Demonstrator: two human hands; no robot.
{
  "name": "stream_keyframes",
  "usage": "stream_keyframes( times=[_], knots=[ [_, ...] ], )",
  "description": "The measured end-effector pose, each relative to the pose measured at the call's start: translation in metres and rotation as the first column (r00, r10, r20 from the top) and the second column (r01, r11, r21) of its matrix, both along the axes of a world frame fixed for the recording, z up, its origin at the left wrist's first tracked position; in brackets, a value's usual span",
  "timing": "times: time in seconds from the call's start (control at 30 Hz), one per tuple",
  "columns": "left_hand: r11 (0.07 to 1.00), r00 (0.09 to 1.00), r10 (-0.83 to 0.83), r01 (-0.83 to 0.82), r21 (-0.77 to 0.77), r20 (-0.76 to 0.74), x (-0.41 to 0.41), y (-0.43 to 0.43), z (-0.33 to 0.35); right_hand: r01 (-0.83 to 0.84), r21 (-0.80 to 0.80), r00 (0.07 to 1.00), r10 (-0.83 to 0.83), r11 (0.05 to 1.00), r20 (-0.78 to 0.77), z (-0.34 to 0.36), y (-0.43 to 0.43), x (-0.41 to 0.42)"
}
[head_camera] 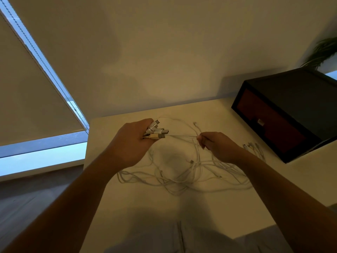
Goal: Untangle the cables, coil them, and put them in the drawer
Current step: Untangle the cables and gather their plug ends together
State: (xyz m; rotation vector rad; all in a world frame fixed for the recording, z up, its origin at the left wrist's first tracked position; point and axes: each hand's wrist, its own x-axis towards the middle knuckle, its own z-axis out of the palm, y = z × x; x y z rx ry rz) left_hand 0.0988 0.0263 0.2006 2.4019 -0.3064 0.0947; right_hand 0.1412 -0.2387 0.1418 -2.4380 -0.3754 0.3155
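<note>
A tangle of white cables (pixel 184 177) lies spread over the white table (pixel 209 212). My left hand (pixel 134 141) grips a bunch of several USB plug ends (pixel 156 131) above the table's far left part. One white cable runs taut from that bunch to my right hand (pixel 217 145), which pinches it between thumb and fingers. More cable strands hang from my right hand into the tangle. A dark drawer box (pixel 290 114) with a reddish-brown front and a small handle stands at the table's right, its drawer closed.
A few more plug ends (pixel 252 146) lie by the box's front corner. A wall runs behind the table, a window with a roller blind (pixel 31 92) is at the left, and a plant (pixel 322 52) shows behind the box.
</note>
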Motion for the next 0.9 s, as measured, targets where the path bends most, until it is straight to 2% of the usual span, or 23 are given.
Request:
stream_keyframes(
  times=[0.2,0.37,0.67,0.8,0.9],
  knots=[
    [1.000,1.000,-0.012,0.012,0.016,0.026,0.000,0.004,0.003,0.055,-0.008,0.997,-0.055,0.998,-0.052,-0.009,-0.006,0.004],
    [0.999,0.999,-0.016,0.018,-0.041,0.048,0.000,0.015,0.003,0.081,-0.030,0.995,-0.083,0.996,-0.062,-0.013,-0.013,0.004],
    [0.999,0.997,-0.051,0.052,-0.007,0.049,-0.003,0.009,0.000,0.198,-0.144,0.978,-0.205,0.970,-0.034,-0.020,-0.023,0.004],
    [0.998,0.998,-0.052,0.053,-0.042,0.035,-0.002,0.012,0.000,0.217,-0.125,0.972,-0.226,0.968,-0.061,-0.023,-0.027,0.002],
    [0.996,1.000,-0.010,0.013,-0.093,0.027,0.001,0.021,0.000,0.161,-0.080,0.978,-0.169,0.984,-0.118,-0.019,-0.031,0.000]
  ],
)
